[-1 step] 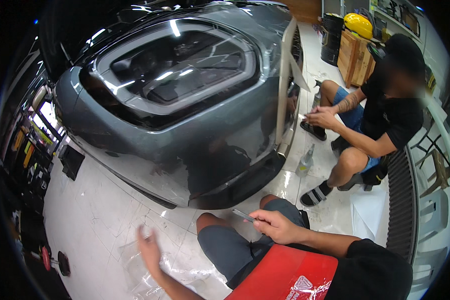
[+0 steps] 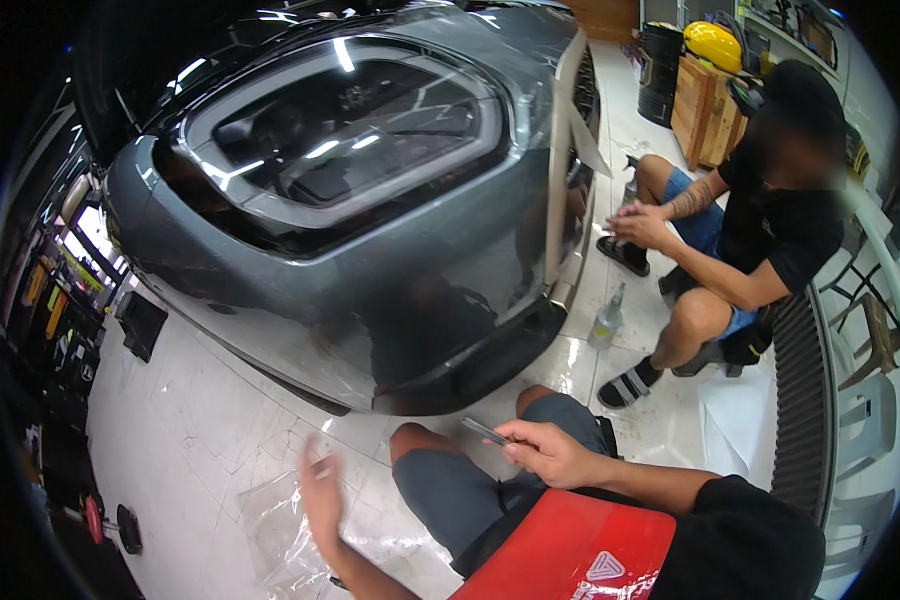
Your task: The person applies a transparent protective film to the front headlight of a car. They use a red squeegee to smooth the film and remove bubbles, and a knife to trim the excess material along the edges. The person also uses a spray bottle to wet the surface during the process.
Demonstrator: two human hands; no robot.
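In my right hand is a slim silver utility knife, gripped between thumb and fingers, its tip pointing up and left toward the car. My left hand is raised over the floor, blurred by motion, with its fingers loosely apart and nothing visible in them. Crumpled clear plastic film lies on the floor beneath and beside it. In front of my knees stands the glossy dark grey car, its lower edge close to my legs. Neither hand touches the car.
On the right a co-worker sits low with hands together. A spray bottle stands between us, with a white sheet farther right. Behind are a wooden crate and a black drum. A red apron covers my front.
My left hand has shifted slightly right and up. The right hand keeps its hold on the utility knife. The whole view has moved slightly.
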